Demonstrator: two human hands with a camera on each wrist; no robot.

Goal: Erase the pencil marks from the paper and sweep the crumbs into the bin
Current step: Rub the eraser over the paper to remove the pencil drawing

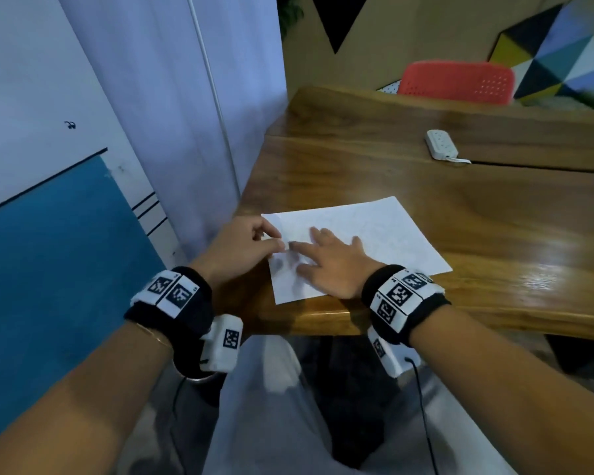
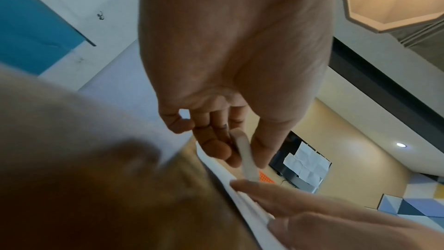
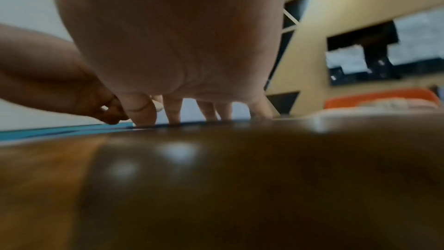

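Note:
A white sheet of paper lies on the near left corner of the wooden table, with only faint marks showing. My right hand lies flat on the sheet, fingers spread and pointing left, holding it down. My left hand is at the paper's left edge with curled fingers. In the left wrist view it pinches a thin white eraser between thumb and fingers, just above the paper's edge. A bin lined with a pale plastic bag stands on the floor under the table's near edge, between my forearms.
A white power strip lies far back on the table. A red chair stands behind the far edge. A white wall column runs close along the table's left side.

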